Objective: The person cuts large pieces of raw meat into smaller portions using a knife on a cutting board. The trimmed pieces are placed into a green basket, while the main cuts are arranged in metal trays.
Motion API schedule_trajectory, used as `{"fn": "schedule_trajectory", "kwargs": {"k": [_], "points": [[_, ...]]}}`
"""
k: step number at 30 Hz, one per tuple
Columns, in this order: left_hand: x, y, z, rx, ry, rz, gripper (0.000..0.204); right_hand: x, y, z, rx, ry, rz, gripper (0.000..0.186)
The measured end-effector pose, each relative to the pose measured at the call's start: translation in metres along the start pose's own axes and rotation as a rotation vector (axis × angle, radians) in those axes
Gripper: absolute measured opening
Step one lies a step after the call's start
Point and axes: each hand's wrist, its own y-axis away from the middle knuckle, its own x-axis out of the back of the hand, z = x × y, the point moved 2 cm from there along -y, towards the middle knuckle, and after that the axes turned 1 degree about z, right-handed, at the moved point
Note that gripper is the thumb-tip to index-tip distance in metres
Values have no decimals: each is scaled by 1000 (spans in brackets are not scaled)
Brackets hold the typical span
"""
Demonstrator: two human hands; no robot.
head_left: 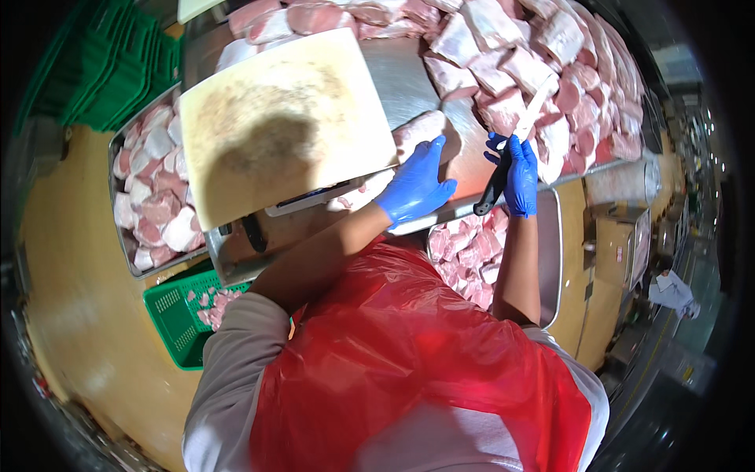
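My left hand (417,185), in a blue glove, lies with fingers stretched and thumb apart against the near end of a pale pink piece of meat (421,130). That piece rests on the steel table (397,67), just right of a stained cream cutting board (283,118). To the right, my right hand (521,179), also gloved in blue, is closed round the black handle of a knife (494,189). Its light blade points away from me, over the large pile of meat pieces (511,71).
Below my right forearm stands a metal tub of cut meat (470,256). Another metal tub of meat (157,200) is left of the board. A green basket (177,322) with small scraps sits lower left. Green crates (110,63) are stacked far left. A black-handled tool (253,234) lies below the board.
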Motion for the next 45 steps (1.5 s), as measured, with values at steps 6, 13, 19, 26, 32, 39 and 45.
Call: {"fn": "schedule_trajectory", "kwargs": {"k": [6, 13, 19, 26, 32, 39, 45], "points": [[-68, -25, -90, 340, -122, 448, 107, 61, 26, 96, -293, 115, 51, 35], [-61, -63, -148, 651, 567, 749, 55, 38, -54, 165, -343, -226, -190, 23], [-76, -73, -145, 697, 995, 499, 16, 42, -93, 181, -461, -191, -235, 17], [-69, -41, -50, 580, 736, 478, 73, 45, -10, 123, -543, -278, -166, 18], [34, 14, 14, 76, 429, 547, 60, -10, -2, 25, -347, -329, -371, 16], [235, 50, -56, 4, 534, 231, 27, -190, 45, -43, -206, -210, -503, 20], [308, 70, -74, 32, -587, 569, 60, -195, 87, -33, -244, -38, -582, 25]]}}
